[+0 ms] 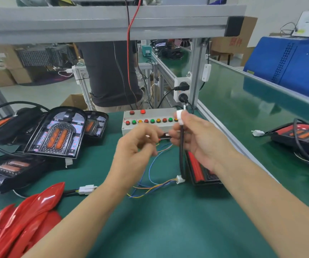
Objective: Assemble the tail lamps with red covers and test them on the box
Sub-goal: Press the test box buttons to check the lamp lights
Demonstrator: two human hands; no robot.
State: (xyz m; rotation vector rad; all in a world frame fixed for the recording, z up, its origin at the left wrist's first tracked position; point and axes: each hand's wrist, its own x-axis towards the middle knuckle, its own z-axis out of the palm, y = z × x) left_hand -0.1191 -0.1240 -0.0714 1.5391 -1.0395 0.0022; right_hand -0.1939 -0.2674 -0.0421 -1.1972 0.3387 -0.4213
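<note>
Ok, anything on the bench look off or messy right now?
Nothing looks broken or spilled. The coloured wires lie loose in a tangle on the mat in front of the test box, and the uncovered lamps on the left are heaped, overlapping and tilted. The right hand holds a black cable with a white plug.

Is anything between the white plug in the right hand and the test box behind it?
Nothing visible. The right hand holds the white plug up in front of the test box, with no object between them.
</note>
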